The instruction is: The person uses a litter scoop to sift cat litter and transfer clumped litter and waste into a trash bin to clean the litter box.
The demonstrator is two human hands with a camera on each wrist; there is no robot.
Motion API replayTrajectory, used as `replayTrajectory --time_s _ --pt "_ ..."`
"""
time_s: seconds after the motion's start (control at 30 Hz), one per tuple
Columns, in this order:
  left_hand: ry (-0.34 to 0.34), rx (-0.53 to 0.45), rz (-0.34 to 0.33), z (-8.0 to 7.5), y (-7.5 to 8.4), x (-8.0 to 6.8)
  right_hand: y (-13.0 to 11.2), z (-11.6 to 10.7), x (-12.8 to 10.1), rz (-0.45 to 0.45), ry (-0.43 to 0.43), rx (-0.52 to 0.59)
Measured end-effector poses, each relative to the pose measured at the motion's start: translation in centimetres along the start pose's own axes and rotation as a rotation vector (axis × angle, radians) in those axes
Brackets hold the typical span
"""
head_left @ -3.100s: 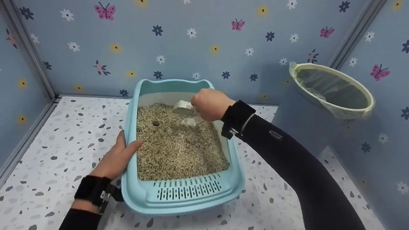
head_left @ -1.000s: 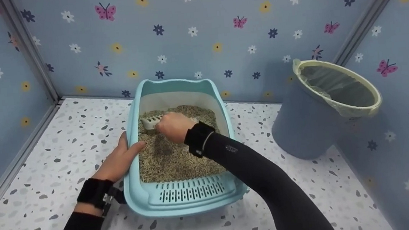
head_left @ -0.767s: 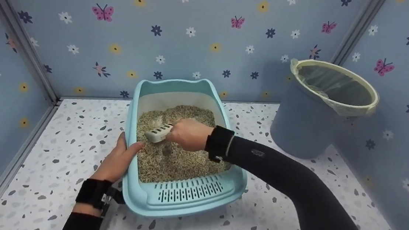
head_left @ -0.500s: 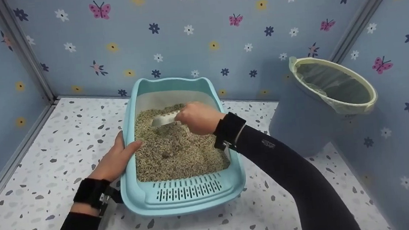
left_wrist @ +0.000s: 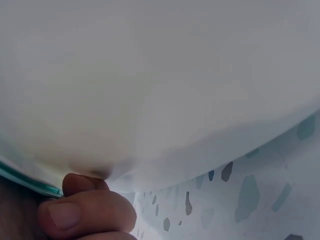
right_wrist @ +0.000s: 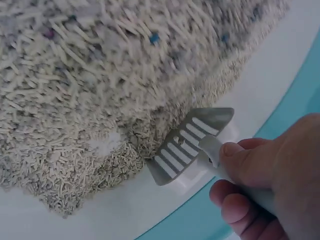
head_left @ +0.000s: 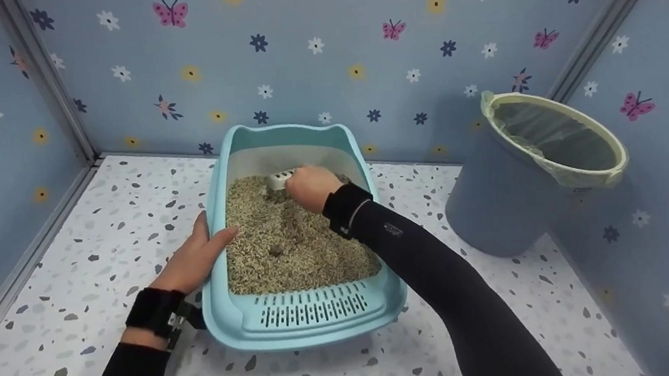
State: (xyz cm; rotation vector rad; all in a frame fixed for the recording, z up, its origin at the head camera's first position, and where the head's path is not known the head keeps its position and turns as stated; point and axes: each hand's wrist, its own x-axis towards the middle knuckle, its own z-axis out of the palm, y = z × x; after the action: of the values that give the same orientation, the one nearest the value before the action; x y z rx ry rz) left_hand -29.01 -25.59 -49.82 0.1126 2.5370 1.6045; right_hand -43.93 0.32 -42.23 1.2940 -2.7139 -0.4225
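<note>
My right hand (head_left: 313, 188) grips the handle of a pale slotted litter scoop (right_wrist: 186, 145). The scoop's blade stands tilted in the litter (right_wrist: 75, 115), near the far end of the light-blue litter box (head_left: 308, 334). Along the box's left rim, my left hand (head_left: 195, 258) holds on with the thumb over the edge. Its curled fingers (left_wrist: 95, 212) show under the rim on the outer side in the left wrist view. A small dark clump (head_left: 276, 250) lies on the litter toward the near end. A whitish patch (right_wrist: 107, 144) shows beside the scoop in the right wrist view.
A blue-grey bin (head_left: 487, 199) lined with a pale bag stands to the right of the box. Flower-patterned walls (head_left: 312, 69) rise behind and on both sides. The speckled white floor (head_left: 103, 244) runs around the box.
The scoop, in my right hand, has swept left, then nearer, then back toward the far end, shifting the litter. The dark clump now shows nearer the front. My left hand stays on the rim.
</note>
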Motion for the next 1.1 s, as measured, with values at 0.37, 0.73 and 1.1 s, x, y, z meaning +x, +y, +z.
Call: replayTrajectory --time_s 0.37,0.73,1.1 --pt "-0.015 -0.014 0.026 -0.3 -0.4 0.0 -2.1 -2.7 -6.5 -0.218 -0.029 0.149" --pt "-0.004 -0.01 0.034 -0.1 0.0 0.2 1.7 -6.8 -8.3 -0.114 0.038 0.288" --pt "0.0 0.01 0.017 -0.1 0.2 0.0 3.8 -1.6 -2.4 0.059 -0.011 -0.011"
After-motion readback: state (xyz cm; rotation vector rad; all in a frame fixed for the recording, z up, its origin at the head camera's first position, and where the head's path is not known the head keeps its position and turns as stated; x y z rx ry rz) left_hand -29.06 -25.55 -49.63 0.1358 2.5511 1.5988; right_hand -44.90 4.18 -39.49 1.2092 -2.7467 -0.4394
